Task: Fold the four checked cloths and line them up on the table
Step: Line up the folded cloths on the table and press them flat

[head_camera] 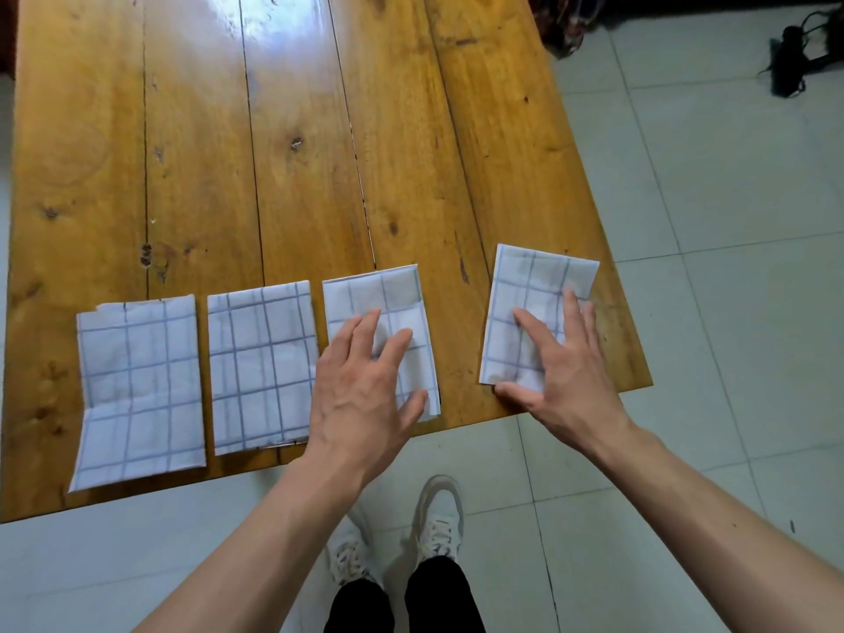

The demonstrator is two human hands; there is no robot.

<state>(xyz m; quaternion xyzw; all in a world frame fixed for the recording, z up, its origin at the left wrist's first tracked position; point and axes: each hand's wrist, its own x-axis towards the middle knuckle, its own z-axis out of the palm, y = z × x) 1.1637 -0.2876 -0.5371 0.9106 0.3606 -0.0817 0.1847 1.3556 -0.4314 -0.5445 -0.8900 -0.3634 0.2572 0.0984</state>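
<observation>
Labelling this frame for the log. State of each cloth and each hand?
Far-left cloth: folded, flat, untouched.
Second cloth: folded, flat, untouched.
Third cloth: folded, under the left hand.
Fourth cloth: folded, set apart from the row, slightly tilted, under the right hand.
Left hand: fingers spread, flat on third cloth.
Right hand: fingers spread, flat on fourth cloth.

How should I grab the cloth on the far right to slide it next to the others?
The rightmost cloth lies flat and folded, apart from the row. Probably best to pinch its near edge from the table's front, where the layers end by the right hand, then slide left.
</observation>
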